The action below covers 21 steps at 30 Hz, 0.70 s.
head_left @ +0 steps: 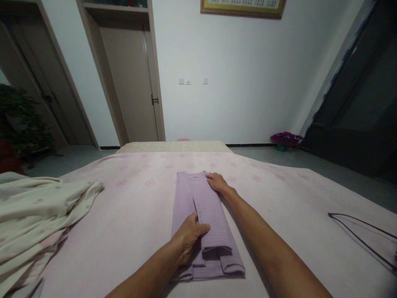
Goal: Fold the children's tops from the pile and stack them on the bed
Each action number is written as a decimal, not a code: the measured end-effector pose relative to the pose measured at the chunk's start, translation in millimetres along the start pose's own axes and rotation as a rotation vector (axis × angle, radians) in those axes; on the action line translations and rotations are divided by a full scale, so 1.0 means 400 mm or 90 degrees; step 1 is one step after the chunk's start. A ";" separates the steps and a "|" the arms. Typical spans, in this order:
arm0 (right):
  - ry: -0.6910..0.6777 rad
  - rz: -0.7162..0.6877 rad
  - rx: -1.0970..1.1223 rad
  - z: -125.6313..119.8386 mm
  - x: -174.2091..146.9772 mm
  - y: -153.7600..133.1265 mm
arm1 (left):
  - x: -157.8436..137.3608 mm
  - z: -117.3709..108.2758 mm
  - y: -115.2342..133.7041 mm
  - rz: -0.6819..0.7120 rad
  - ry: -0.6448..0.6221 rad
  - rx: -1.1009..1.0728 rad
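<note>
A lilac ribbed sweater (214, 207) lies partly folded on the pink flowered sheet, its neckline at the far end and a sleeve laid lengthwise over the body. My left hand (190, 236) grips the inner edge of the sleeve near the middle, thumb on top and the other fingers hidden under the cloth. At the far right shoulder my right hand (218, 182) rests on the folded edge, its fingers bent over the fabric; whether they pinch it is hard to see.
Rumpled cream patterned cloth (40, 211) is heaped on the left of the flowered sheet (124, 231). A black wire hanger (356, 231) lies at the right. Beyond the far edge stand a door (130, 82) and potted purple flowers (287, 139).
</note>
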State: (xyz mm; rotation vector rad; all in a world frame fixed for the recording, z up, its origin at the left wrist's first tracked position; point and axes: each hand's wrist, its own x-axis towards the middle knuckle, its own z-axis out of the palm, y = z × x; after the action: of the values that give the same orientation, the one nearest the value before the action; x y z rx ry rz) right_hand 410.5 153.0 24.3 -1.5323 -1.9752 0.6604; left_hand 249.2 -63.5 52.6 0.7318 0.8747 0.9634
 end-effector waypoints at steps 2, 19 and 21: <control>0.002 -0.011 -0.043 0.000 -0.003 0.000 | -0.006 0.002 0.003 -0.005 0.003 0.018; -0.199 -0.107 0.112 -0.172 -0.413 -0.102 | 0.000 -0.028 -0.023 0.072 0.066 0.116; -0.293 -0.132 0.101 -0.189 -0.476 -0.142 | 0.000 -0.032 -0.026 0.096 0.099 0.140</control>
State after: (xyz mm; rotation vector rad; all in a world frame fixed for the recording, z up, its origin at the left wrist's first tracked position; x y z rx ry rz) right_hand 460.2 -41.3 94.3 -1.1301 -2.3061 1.1266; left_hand 241.8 -65.9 38.1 0.9301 1.0854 1.0785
